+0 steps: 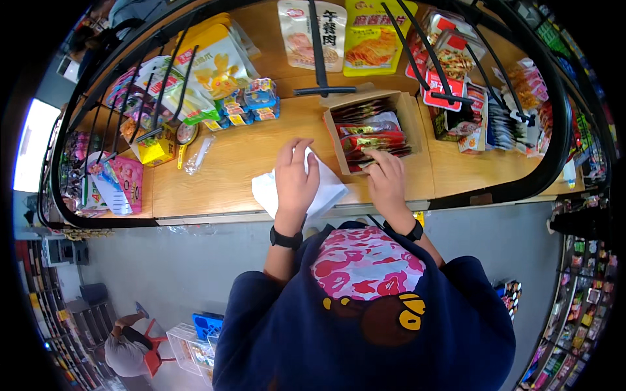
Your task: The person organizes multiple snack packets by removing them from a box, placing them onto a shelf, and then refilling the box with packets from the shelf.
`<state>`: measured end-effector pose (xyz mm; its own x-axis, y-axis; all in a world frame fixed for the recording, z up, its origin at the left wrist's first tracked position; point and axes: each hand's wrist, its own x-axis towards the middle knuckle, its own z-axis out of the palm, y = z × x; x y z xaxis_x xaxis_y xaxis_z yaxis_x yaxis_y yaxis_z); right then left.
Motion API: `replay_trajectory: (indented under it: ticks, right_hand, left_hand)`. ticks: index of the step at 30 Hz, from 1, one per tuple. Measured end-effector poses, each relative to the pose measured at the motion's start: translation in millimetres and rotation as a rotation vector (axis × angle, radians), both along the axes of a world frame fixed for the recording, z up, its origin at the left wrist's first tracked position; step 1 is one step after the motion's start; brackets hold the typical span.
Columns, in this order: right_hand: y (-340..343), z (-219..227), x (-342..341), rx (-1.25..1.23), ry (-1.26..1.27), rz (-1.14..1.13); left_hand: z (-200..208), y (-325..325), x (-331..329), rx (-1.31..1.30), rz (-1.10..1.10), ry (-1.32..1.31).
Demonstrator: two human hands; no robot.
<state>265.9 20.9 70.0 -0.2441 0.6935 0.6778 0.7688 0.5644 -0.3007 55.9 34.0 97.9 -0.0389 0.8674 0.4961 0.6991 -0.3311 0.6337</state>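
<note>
A white cloth point(330, 190) lies crumpled on the wooden shelf near its front edge. Palm down, my left hand point(297, 181) rests on this cloth with its fingers stretched forward and slightly apart. To its right stands an uncut-height cardboard box point(420, 130) with its top open, holding rows of upright snack packets point(372, 140), mostly red and dark. My right hand point(388, 186) is at the box's near side, its fingers bent over the front rim beside the packets. The thumb's contact there is hidden. Both wrists carry black bands.
Black metal hooks point(324, 90) and a curved black rail frame the shelf. Small stacked tubs point(261, 94), a yellow box point(156, 148) and a clear plastic strip point(201, 155) lie left. Bagged snacks point(469, 98) fill the right. Behind, a person point(127, 352) sits on a red stool.
</note>
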Motion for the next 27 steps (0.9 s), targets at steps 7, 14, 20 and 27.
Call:
replay_trajectory:
  ticks: [7, 14, 20, 27]
  right_hand:
    - [-16, -5, 1, -0.072, -0.080, -0.071]
    - [-14, 7, 1, -0.088, -0.112, -0.021]
    - [0, 46, 17, -0.203, 0.113, 0.121]
    - [33, 50, 21, -0.087, -0.097, -0.037]
  left_hand:
    - [30, -1, 38, 0.147, -0.213, 0.037]
    - [8, -7, 50, -0.289, -0.222, -0.208]
    - [-11, -14, 54, -0.236, -0.226, -0.102]
    - [-14, -21, 53, -0.222, -0.172, 0.106]
